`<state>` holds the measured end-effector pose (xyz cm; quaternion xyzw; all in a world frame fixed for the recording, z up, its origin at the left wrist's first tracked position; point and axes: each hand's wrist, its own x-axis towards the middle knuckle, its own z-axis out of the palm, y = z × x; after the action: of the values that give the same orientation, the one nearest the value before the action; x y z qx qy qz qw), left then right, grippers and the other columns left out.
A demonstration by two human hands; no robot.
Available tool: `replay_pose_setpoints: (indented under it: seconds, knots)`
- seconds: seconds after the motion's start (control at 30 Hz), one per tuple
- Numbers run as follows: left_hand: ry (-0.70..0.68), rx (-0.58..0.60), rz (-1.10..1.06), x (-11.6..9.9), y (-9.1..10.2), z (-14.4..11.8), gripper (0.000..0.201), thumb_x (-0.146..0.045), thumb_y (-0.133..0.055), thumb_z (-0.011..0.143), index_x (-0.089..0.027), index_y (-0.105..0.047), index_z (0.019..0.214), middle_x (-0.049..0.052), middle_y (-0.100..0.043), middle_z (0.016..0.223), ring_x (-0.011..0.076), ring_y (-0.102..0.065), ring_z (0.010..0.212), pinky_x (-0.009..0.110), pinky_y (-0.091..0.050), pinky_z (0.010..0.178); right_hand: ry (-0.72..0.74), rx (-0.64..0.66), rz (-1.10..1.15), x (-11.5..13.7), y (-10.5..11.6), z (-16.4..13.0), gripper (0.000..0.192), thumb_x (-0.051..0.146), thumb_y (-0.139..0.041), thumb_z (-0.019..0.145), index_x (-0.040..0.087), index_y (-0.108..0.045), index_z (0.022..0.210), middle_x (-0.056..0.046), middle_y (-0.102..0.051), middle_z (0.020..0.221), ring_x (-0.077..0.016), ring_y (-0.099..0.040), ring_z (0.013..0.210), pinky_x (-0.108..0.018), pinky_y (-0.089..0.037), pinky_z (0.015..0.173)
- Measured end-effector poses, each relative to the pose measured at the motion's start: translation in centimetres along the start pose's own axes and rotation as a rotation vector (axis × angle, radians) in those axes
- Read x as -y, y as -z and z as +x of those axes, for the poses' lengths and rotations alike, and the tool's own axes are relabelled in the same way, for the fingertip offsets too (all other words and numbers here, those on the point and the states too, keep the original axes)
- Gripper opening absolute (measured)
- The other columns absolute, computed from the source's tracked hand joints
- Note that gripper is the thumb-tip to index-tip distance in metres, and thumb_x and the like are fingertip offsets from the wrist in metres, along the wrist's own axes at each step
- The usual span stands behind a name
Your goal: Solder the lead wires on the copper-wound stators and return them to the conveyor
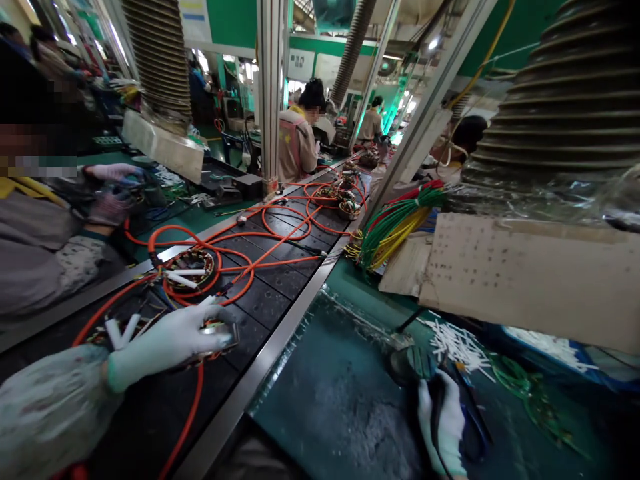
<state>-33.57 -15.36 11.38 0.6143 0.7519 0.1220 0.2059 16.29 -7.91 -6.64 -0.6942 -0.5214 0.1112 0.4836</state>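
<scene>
My left hand, in a white glove, reaches over the conveyor with its fingers curled on the metal rim of a motor stator. White sleeves and loose wires stick up beside that wrist. On the green bench, my right hand, also gloved, has its fingers bent beside a dark round object. A black cord runs across this hand; what the fingers grip is blurred and partly hidden. Blue-handled pliers lie just right of it.
Another stator with orange cable sits farther along the conveyor. White sleeve pieces and green wire are on the bench. Cardboard and a ribbed duct stand at right. A co-worker's gloved hands are at left.
</scene>
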Motion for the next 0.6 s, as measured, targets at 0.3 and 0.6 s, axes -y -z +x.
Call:
replay_pose_setpoints:
  seconds: [0.3,0.6]
  knots:
    - [-0.333,0.082,0.009,-5.6,-5.1,-0.9,0.026,-0.049,-0.066,0.078,-0.039,-0.074,0.100,-0.006,-0.077,0.088,0.0213,-0.070,0.092,0.030,-0.049,0.088,0.029,-0.037,-0.020,0.0,0.1,0.5,0.037,0.042,-0.062,0.095,0.020,-0.059,0.125,-0.009,-0.061,0.128,-0.0222,-0.062,0.111,-0.044,-0.057,0.094]
    - [-1.633,-0.015,0.237,-16.8,-20.8,2.4,0.013,-0.036,-0.061,0.091,-0.033,-0.074,0.091,0.003,-0.059,0.055,0.0163,-0.053,0.051,0.031,-0.031,0.050,0.089,-0.135,-0.027,-0.3,2.6,-2.2,0.037,0.041,-0.042,0.104,0.016,-0.060,0.122,-0.009,-0.063,0.120,-0.0207,-0.063,0.109,-0.043,-0.056,0.093]
